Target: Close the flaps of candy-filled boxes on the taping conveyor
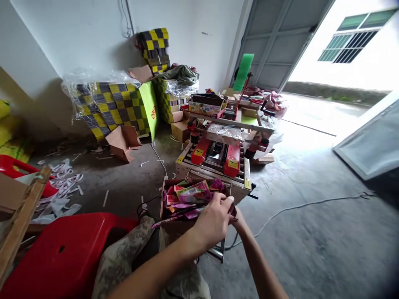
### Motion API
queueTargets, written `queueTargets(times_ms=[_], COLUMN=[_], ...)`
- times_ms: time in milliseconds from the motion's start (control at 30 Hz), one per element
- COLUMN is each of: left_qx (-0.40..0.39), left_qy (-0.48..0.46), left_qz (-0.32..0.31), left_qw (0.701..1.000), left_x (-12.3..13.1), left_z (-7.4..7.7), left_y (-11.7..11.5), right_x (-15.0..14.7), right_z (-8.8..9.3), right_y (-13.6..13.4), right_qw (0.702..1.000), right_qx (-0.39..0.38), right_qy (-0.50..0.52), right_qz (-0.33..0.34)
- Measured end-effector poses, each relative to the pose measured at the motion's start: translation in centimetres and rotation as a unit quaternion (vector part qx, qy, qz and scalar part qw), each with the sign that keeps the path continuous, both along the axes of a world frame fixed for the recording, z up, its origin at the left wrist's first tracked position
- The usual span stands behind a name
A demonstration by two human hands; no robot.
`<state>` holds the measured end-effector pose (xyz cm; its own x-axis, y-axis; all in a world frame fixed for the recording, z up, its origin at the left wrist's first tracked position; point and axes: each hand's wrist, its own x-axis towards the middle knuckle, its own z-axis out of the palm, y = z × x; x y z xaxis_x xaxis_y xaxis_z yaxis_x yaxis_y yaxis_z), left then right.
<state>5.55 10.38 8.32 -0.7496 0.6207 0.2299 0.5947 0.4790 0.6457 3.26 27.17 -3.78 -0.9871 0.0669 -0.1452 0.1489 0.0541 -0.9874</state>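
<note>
A brown cardboard box [176,227] full of bright pink and green packets [193,193] rests in front of my knees. My left hand [213,220] reaches over its right side with fingers curled around the packets at the box's edge. My right hand [237,219] lies just behind the left one, mostly hidden by it, at the same corner of the box. Its fingers do not show. My camouflage trouser leg [124,253] is below the box.
A carton-sealing machine [215,155] with red parts and rollers stands right behind the box. A red plastic stool [62,253] is at my left. Stacks of yellow-and-grey checked cartons [115,106] line the wall. A white cable [299,205] runs across the concrete floor to the right.
</note>
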Motion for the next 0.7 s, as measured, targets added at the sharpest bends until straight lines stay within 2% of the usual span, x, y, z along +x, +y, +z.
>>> queueTargets(times_ms=[67,100,133,200,267,300,367,433,467,533,600,700], left_qx=[0.083,0.111,0.121,0.092,0.030,0.003,-0.019,-0.018,-0.019,-0.037,-0.052,-0.022], left_qy=[0.099,0.151,0.197,0.246,0.195,0.147,0.059,0.023,0.023,0.041,0.081,0.173], left_qz=[-0.038,-0.033,-0.007,0.098,0.184,0.198,0.186,0.169,0.166,0.163,0.162,0.169], left_qw=[0.991,0.982,0.973,0.960,0.963,0.969,0.981,0.985,0.986,0.985,0.982,0.970], left_x=[0.8,1.0,1.1,1.2,1.1,1.1,1.3,1.6,1.8,1.9,2.0,1.6], left_z=[0.5,0.7,0.8,0.2,-1.4,-2.3,-4.1,-4.8,-4.6,-2.8,0.2,4.7], left_y=[-3.2,-5.3,-7.7,-12.4,-16.2,-17.6,-18.9,-19.3,-19.4,-19.9,-20.7,-20.7], right_x=[0.9,1.4,1.9,2.8,3.4,3.5,3.6,3.6,3.6,3.8,4.1,4.3], right_z=[0.5,1.0,1.6,3.0,4.4,5.0,5.7,6.0,5.9,5.8,5.7,5.6], right_y=[1.1,1.6,2.0,2.3,2.1,1.9,1.6,1.5,1.5,1.8,2.1,2.2], right_qw=[1.000,1.000,0.999,0.997,0.994,0.993,0.992,0.993,0.994,0.995,0.996,0.997], right_qx=[-0.007,-0.019,-0.037,-0.075,-0.089,-0.089,-0.087,-0.082,-0.076,-0.060,-0.042,-0.020], right_qy=[0.003,0.006,0.011,0.032,0.052,0.056,0.051,0.044,0.043,0.039,0.038,0.043], right_qz=[-0.021,-0.021,-0.015,0.013,0.048,0.062,0.081,0.076,0.072,0.067,0.065,0.057])
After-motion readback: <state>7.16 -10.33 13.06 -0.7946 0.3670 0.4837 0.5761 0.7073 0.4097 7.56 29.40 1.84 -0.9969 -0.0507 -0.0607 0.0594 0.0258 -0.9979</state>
